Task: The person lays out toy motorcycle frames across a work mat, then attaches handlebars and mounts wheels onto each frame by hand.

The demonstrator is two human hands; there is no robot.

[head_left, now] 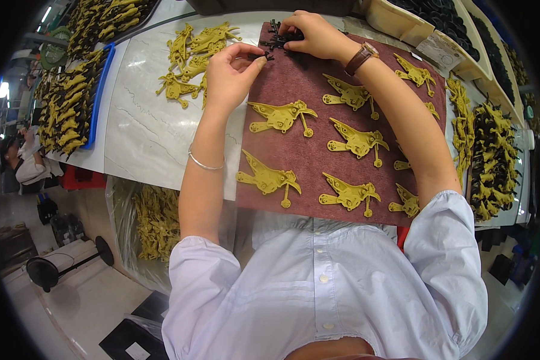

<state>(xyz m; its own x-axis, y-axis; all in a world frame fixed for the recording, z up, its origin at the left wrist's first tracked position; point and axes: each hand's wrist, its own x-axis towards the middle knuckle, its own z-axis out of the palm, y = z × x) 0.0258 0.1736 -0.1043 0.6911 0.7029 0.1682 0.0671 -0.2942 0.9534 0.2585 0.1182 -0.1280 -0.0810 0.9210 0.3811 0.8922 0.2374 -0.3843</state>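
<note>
Small black parts (273, 41) are lying heaped at the cloth's (300, 171) far edge. Our left fingers (260, 63), nearly closed, are pinching one; our right fingers (293, 45) are curving over the heap, grip unclear. Tugging, we could be scattering others.

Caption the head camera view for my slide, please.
Left hand and right hand at small black parts, yellow pieces spread across a maroon cloth.
</note>
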